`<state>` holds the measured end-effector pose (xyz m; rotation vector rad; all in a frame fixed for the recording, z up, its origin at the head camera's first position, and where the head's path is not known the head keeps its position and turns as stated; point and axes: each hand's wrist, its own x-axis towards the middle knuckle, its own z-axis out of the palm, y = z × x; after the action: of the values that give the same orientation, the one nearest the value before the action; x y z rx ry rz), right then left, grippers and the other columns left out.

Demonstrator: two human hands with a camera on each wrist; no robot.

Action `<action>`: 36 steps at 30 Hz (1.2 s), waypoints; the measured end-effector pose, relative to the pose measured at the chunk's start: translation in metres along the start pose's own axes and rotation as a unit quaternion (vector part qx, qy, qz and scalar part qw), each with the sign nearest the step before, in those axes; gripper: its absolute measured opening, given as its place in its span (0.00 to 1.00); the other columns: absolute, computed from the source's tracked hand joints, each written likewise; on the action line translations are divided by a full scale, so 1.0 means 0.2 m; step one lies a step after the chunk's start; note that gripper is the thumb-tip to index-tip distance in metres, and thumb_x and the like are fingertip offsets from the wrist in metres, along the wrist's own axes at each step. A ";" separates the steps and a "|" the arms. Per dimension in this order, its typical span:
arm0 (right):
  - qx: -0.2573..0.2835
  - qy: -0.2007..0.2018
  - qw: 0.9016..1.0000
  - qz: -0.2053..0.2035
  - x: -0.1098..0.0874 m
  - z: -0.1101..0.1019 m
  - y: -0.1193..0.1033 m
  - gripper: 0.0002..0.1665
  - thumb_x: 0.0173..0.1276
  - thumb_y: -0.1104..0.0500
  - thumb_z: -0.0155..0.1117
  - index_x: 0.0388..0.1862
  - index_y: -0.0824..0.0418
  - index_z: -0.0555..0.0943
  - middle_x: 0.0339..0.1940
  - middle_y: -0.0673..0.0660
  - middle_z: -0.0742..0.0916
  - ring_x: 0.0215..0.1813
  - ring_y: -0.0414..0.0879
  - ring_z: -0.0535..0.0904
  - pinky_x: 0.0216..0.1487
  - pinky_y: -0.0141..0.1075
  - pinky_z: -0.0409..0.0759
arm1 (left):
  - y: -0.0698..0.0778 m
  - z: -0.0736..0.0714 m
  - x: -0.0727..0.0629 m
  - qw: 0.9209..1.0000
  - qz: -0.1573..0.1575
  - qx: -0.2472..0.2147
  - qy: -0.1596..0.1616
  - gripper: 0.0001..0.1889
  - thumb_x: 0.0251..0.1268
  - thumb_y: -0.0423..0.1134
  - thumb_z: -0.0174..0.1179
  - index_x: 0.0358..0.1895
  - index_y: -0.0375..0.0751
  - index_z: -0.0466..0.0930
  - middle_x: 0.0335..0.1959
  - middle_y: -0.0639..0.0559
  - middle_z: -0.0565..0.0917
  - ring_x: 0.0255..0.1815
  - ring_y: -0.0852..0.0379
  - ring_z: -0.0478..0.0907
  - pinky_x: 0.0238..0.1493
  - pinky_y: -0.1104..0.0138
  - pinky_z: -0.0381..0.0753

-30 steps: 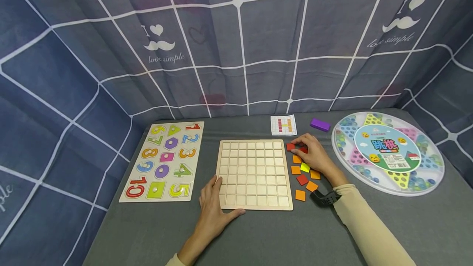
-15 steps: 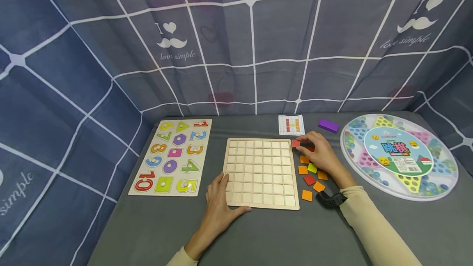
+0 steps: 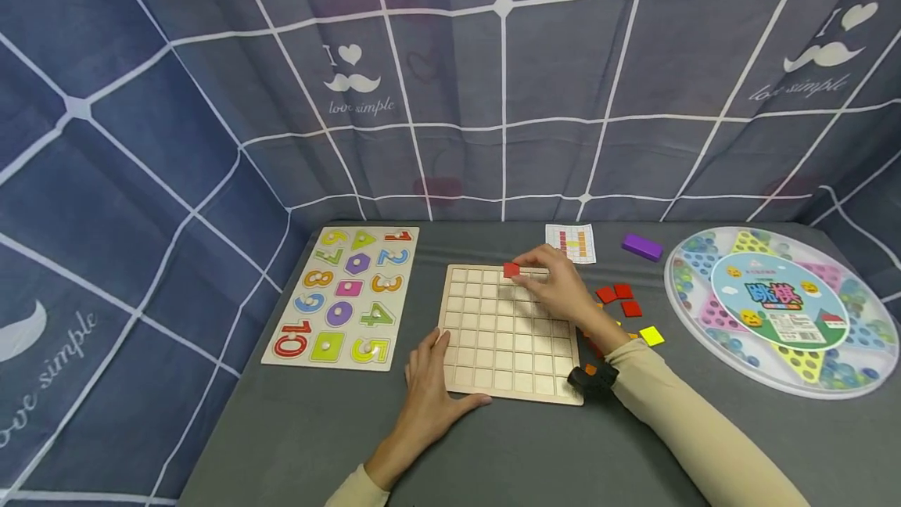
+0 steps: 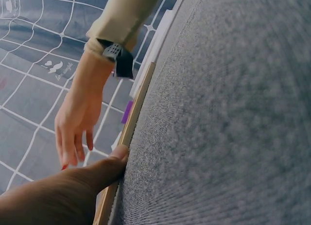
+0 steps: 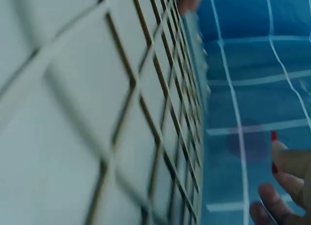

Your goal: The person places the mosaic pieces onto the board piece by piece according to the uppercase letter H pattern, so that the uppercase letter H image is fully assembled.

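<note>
Moved since the earlier frame: one red tile [image 3: 511, 270], now carried leftward from beside the gridded wooden board's [image 3: 486, 343] far right corner to above its far edge, my right hand [image 3: 556, 284] with it.

Red tile: one, square, pinched between my right thumb and fingers; both wrist views show it clear of the board.

Gridded wooden board: one, pale, divided into square cells, the upper right ones shaded by my right hand and forearm.

Left hand [image 3: 428, 397]: mine, spread at the board's near left corner, fingers lying along the left edge, thumb stretched out against the near edge.

Loose tiles, right of the board: three red tiles [image 3: 631, 309] grouped together; one yellow tile [image 3: 651, 336] nearer me; orange tiles [image 3: 590, 369], partly covered by my right wrist, their number not tellable.

Wristband [image 3: 593, 379]: black, on my right wrist, over the board's near right side.

Pattern card [image 3: 571, 244]: white, printed with coloured squares, just beyond the board's far right corner.

Purple block [image 3: 642, 247]: one, beyond the board and to its right, past the card.

Number puzzle [image 3: 362, 300]: left of the board, well apart, with numerals and shapes.

Round game set [image 3: 746, 264]: well right of the board, marbles showing around its blue label.

Curtain [image 3: 450, 155]: blue-grey, white-lined, behind the board.
</note>
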<state>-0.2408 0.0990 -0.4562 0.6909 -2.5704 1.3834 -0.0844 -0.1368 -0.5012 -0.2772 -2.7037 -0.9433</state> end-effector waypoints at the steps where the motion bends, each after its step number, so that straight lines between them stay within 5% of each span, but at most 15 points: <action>1: 0.003 0.000 1.000 0.006 0.01 0.03 -0.01 0.15 0.62 0.58 0.73 0.47 0.59 0.85 0.48 0.57 0.83 0.54 0.56 0.77 0.56 0.54 0.73 | 0.00 0.00 0.00 1.000 0.000 -0.001 0.000 0.61 0.30 0.58 0.81 0.71 0.33 0.62 0.70 0.34 0.64 0.57 0.44 0.64 0.52 0.54 0.61; 11: -0.038 -0.037 0.995 0.085 0.06 0.23 0.02 0.15 0.58 0.55 0.75 0.43 0.57 0.86 0.52 0.59 0.82 0.56 0.56 0.68 0.60 0.53 0.56 | 0.00 0.01 0.00 1.000 0.001 0.004 0.001 0.61 0.30 0.59 0.81 0.71 0.33 0.62 0.70 0.35 0.64 0.59 0.44 0.64 0.51 0.55 0.61; 36: -0.062 -0.032 0.997 0.045 0.03 0.26 0.05 0.16 0.55 0.55 0.77 0.40 0.59 0.85 0.56 0.57 0.79 0.58 0.57 0.68 0.61 0.57 0.58 | 0.00 0.00 0.01 1.000 -0.005 0.003 -0.008 0.61 0.30 0.59 0.81 0.71 0.34 0.62 0.70 0.34 0.63 0.58 0.43 0.63 0.51 0.55 0.60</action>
<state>-0.2463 0.0589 -0.4921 0.6181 -2.7414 1.2308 -0.0863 -0.1370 -0.5010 -0.2709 -2.7244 -0.9393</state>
